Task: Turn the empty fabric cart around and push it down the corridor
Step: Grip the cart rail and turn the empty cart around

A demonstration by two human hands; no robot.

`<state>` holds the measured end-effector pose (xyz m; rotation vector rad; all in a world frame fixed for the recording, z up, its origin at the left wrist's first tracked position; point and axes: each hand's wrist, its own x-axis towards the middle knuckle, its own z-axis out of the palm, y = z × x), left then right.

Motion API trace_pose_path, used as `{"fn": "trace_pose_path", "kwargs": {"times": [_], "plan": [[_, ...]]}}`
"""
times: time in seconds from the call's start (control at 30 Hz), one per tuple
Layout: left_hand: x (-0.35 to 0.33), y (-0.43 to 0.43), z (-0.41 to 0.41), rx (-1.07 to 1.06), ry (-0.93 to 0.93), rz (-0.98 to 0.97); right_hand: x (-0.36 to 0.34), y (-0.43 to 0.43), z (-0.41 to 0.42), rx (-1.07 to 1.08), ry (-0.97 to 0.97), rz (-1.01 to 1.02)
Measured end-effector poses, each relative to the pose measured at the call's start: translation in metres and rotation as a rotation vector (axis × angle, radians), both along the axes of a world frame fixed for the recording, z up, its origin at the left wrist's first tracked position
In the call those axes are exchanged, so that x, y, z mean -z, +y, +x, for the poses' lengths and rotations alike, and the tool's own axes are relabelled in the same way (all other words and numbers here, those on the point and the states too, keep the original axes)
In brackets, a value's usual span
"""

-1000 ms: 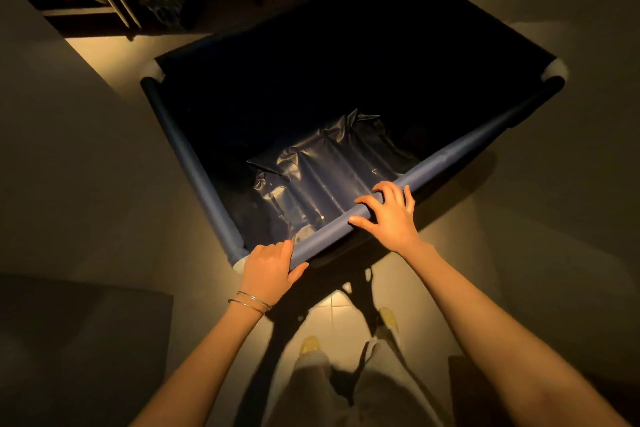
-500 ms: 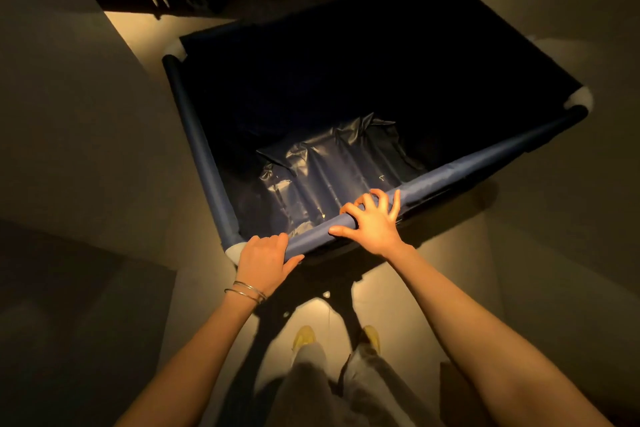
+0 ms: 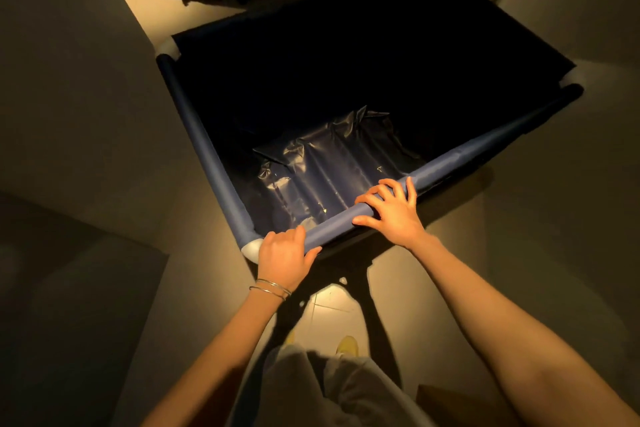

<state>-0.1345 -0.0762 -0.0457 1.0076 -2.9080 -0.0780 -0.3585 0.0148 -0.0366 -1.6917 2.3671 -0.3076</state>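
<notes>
While left hand grips rim of fabric cart near corner, right hand fingers curl over same rim

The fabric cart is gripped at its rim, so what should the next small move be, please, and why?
Probably a gentle push forward, eased slightly right: the left hand and right hand grip the near rail, lit floor shows ahead, and the cart's left rim runs close to the wall.

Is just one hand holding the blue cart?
No, the left hand and the right hand both hold the near rail of the fabric cart.
</notes>
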Motion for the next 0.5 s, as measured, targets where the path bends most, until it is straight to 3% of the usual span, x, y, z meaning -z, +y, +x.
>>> {"fn": "trace_pose_path", "kwargs": {"times": [0.23,0.4,0.5], "plan": [[-0.007,0.024,-0.078,-0.083,-0.018,0.117,-0.02,0.0,-0.075,-0.065,0.038,0.081],[-0.006,0.011,-0.111,0.126,0.109,0.261,-0.025,-0.001,-0.093,0.125,-0.037,0.019],[-0.008,-0.024,-0.108,0.301,0.175,0.17,-0.029,-0.008,-0.088,0.23,-0.043,-0.021]]}}
